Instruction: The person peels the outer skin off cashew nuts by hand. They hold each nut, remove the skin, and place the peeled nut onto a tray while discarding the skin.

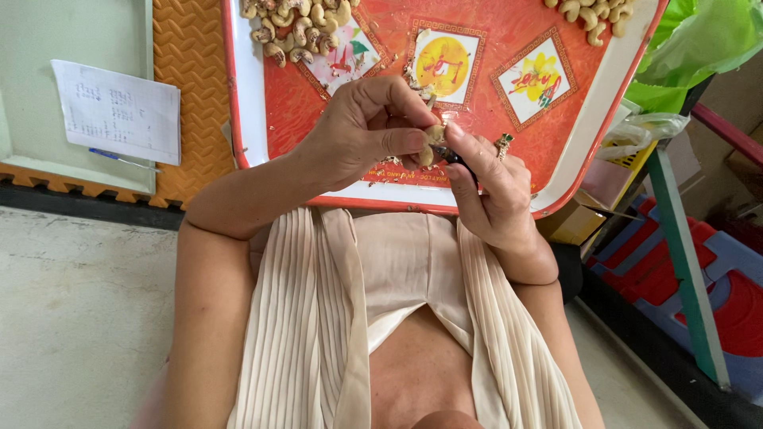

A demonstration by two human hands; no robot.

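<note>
Here: cashew [433,135] pinched between left hand [362,131] and right hand [493,187], together over the red tray [556,171]; right also grips a small dark blade [459,159]. Best scraped gently, away from fingers. Cashew piles beyond.

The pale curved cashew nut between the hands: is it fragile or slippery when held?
The pale curved cashew nut is probably light: fingertips alone pinch it. Likely brittle, judging by broken bits on the red plastic tray. Its curved shape may let it slip, perhaps why both hands steady it.

Single head-worn view, steeply downward, close over lap and red tray [253,119]
</note>
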